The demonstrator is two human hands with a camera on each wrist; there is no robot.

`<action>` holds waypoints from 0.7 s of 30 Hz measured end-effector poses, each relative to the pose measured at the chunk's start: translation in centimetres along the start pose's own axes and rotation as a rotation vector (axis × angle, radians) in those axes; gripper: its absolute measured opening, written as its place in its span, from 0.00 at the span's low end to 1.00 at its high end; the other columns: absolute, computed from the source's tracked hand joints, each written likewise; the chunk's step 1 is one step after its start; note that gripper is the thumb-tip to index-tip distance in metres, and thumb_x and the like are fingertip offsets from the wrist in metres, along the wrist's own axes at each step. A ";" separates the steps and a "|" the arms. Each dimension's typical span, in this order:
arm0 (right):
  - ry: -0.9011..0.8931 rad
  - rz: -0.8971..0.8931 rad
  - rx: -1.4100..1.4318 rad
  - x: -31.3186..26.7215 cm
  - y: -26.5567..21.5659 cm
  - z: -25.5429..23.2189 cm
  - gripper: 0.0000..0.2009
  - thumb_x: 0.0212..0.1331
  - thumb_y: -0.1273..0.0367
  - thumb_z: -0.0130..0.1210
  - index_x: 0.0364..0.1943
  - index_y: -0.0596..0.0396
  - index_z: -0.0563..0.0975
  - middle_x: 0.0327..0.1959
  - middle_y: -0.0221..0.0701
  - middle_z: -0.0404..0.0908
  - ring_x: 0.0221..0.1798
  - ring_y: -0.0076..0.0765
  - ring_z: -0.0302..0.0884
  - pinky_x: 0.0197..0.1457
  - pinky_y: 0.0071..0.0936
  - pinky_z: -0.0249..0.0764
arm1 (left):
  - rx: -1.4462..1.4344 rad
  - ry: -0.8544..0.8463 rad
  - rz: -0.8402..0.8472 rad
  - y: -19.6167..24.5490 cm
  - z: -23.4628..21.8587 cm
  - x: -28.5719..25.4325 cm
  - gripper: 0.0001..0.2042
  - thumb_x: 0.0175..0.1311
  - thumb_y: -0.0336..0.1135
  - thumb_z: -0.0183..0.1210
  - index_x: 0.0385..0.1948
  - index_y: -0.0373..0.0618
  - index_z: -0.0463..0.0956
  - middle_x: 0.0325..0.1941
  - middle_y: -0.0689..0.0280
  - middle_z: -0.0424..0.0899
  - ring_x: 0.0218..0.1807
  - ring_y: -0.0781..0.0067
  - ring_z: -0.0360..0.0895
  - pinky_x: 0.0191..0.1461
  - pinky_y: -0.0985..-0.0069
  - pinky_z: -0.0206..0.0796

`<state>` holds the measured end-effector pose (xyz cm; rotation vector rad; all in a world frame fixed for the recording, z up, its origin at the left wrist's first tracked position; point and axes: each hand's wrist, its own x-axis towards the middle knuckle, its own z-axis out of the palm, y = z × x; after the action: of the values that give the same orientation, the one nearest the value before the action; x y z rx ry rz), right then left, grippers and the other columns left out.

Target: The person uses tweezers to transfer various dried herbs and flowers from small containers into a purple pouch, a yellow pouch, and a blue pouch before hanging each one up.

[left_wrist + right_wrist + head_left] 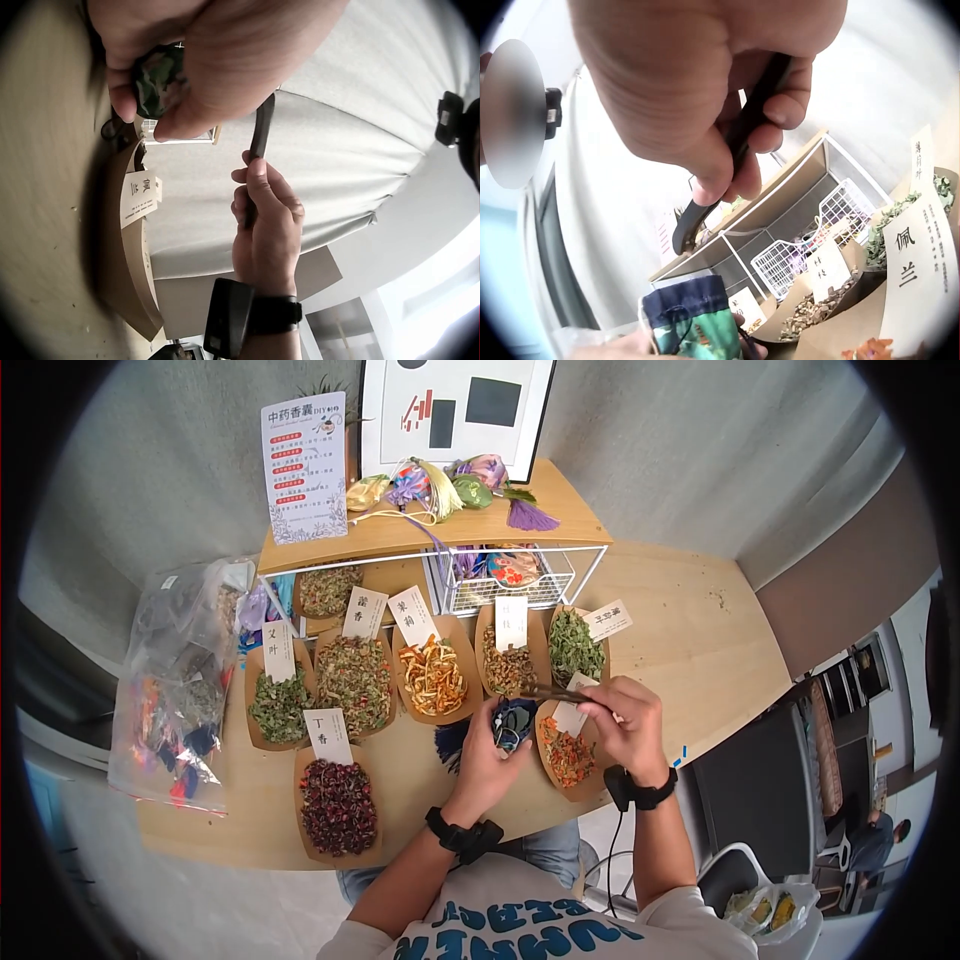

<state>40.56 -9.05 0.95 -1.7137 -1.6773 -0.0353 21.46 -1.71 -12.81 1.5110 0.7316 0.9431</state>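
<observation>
My left hand (485,765) grips a small dark blue and green pouch (513,722) upright, fingers curled round it. Dark tongs (550,691) are pinched in my right hand (628,725), their tips pointing left above the pouch. Seen in the right wrist view, the tongs (692,225) slope down to a spot just above the navy top of the pouch (697,319); whether they hold anything is unclear. The left wrist view has the pouch (159,82) partly hidden by my left hand (225,56), with my right hand (266,217) farther off.
Paper trays of dried herbs with cards surround the hands: orange bits (568,760), brown pieces (508,665), green leaves (577,647), orange-white slices (432,678), dark red buds (340,810). Behind stand a wooden shelf (400,540) and wire basket (475,598). A plastic bag (175,690) lies left.
</observation>
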 end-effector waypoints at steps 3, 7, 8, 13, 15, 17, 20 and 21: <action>-0.041 -0.053 0.056 -0.8 -0.3 -0.2 0.10 0.56 0.73 0.75 0.41 0.60 0.90 0.32 0.38 0.88 0.32 0.46 0.84 0.38 0.36 0.80 | -0.065 0.001 0.001 -0.1 0.0 0.0 0.35 0.63 0.26 0.74 0.71 0.34 0.66 0.61 0.56 0.82 0.64 0.68 0.81 0.69 0.69 0.74; -0.060 0.074 0.051 -0.1 -0.7 -0.2 0.11 0.56 0.72 0.76 0.43 0.59 0.90 0.32 0.39 0.87 0.33 0.46 0.85 0.39 0.38 0.81 | -0.003 0.004 0.006 0.4 -0.2 0.0 0.35 0.63 0.27 0.74 0.70 0.35 0.66 0.62 0.56 0.82 0.63 0.66 0.82 0.68 0.68 0.74; -0.056 0.205 0.040 0.3 -0.7 -0.1 0.11 0.57 0.71 0.75 0.43 0.58 0.90 0.32 0.39 0.87 0.33 0.48 0.86 0.39 0.39 0.81 | 0.003 0.007 -0.003 0.5 -0.2 0.1 0.34 0.62 0.27 0.74 0.70 0.35 0.67 0.62 0.55 0.81 0.63 0.65 0.82 0.68 0.67 0.73; -0.072 0.068 -0.275 2.0 2.1 3.6 0.08 0.61 0.67 0.72 0.41 0.53 0.90 0.36 0.37 0.88 0.38 0.51 0.88 0.41 0.45 0.82 | 0.062 -0.012 0.047 0.9 -0.2 -0.1 0.34 0.61 0.28 0.75 0.69 0.35 0.69 0.62 0.53 0.81 0.64 0.60 0.81 0.69 0.65 0.73; -0.131 -0.017 -0.321 2.9 2.1 5.0 0.07 0.62 0.66 0.71 0.41 0.51 0.89 0.37 0.35 0.88 0.39 0.50 0.88 0.42 0.45 0.83 | 0.084 -0.008 0.070 1.0 -0.3 0.1 0.34 0.61 0.29 0.75 0.68 0.35 0.69 0.61 0.52 0.80 0.65 0.58 0.81 0.69 0.65 0.72; -0.178 -0.032 -0.337 3.1 2.5 5.5 0.07 0.62 0.66 0.70 0.40 0.50 0.88 0.37 0.35 0.87 0.40 0.50 0.88 0.43 0.45 0.83 | 0.126 -0.006 0.093 1.1 -0.4 0.0 0.34 0.60 0.29 0.75 0.69 0.36 0.69 0.61 0.52 0.80 0.64 0.56 0.81 0.68 0.65 0.73; -0.221 -0.074 -0.414 2.9 2.7 5.2 0.07 0.61 0.65 0.71 0.39 0.50 0.88 0.35 0.34 0.86 0.40 0.49 0.88 0.42 0.45 0.83 | 0.115 -0.011 0.106 0.9 -0.1 -0.1 0.34 0.60 0.28 0.76 0.68 0.36 0.70 0.61 0.52 0.79 0.64 0.56 0.81 0.68 0.64 0.73; -0.214 -0.037 -0.410 2.6 3.2 4.7 0.07 0.61 0.65 0.71 0.38 0.51 0.88 0.34 0.34 0.86 0.39 0.50 0.88 0.42 0.45 0.83 | 0.111 -0.007 0.101 0.7 -0.1 -0.1 0.34 0.60 0.28 0.76 0.68 0.36 0.70 0.61 0.52 0.79 0.64 0.56 0.81 0.68 0.64 0.73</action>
<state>41.59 -4.07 -2.70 -2.0445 -1.9614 -0.2351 21.25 -1.90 -12.10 1.6606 0.7183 0.9860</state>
